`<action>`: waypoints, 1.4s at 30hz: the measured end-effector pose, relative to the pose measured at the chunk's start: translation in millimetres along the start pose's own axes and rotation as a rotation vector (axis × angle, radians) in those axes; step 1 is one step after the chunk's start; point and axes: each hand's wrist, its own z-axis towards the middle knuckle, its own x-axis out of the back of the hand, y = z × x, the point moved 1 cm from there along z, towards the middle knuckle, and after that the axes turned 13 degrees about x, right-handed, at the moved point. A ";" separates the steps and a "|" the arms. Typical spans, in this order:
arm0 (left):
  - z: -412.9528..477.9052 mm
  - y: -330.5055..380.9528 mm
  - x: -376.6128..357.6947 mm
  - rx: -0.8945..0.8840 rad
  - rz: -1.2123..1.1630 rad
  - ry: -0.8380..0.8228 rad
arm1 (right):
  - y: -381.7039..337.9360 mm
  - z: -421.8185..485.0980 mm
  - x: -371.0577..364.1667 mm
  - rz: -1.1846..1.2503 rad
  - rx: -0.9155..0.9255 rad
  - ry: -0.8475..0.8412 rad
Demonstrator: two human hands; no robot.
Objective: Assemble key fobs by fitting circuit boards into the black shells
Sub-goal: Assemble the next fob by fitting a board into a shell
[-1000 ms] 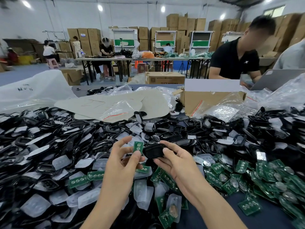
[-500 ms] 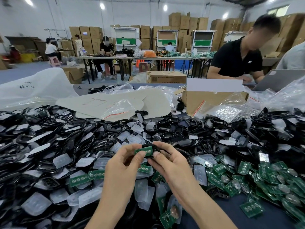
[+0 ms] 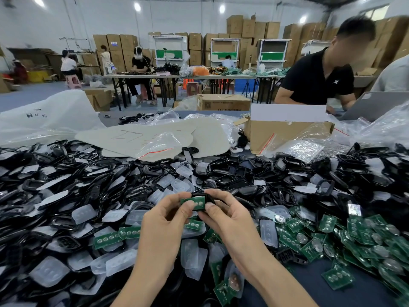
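Above the pile, my left hand (image 3: 170,214) and my right hand (image 3: 223,214) meet on one key fob. A green circuit board (image 3: 194,202) with round contacts lies in a black shell (image 3: 209,197), face up. My left thumb and fingers pinch the board's left end. My right thumb and fingers grip the shell's right end. Most of the shell is hidden behind the board and my fingers.
Black shells (image 3: 66,185) and translucent button pads (image 3: 84,213) cover the table left and centre. Loose green circuit boards (image 3: 354,235) heap at the right. A cardboard box (image 3: 287,131), plastic bags (image 3: 44,120) and a seated person (image 3: 318,78) lie beyond.
My hands came together: the board in my left hand and the shell in my right were apart, and now the board lies inside the shell, held by both hands.
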 end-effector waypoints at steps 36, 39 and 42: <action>-7.8 -3.8 -12.1 -0.049 0.078 0.184 | -4.8 -8.2 -3.3 -0.016 0.054 0.017; -3.6 -3.6 -9.4 -0.013 0.019 0.063 | -3.5 -6.4 -1.2 -0.010 0.052 0.016; -0.2 -4.1 -6.3 0.017 -0.030 0.010 | -2.5 -4.1 0.3 -0.007 0.052 0.016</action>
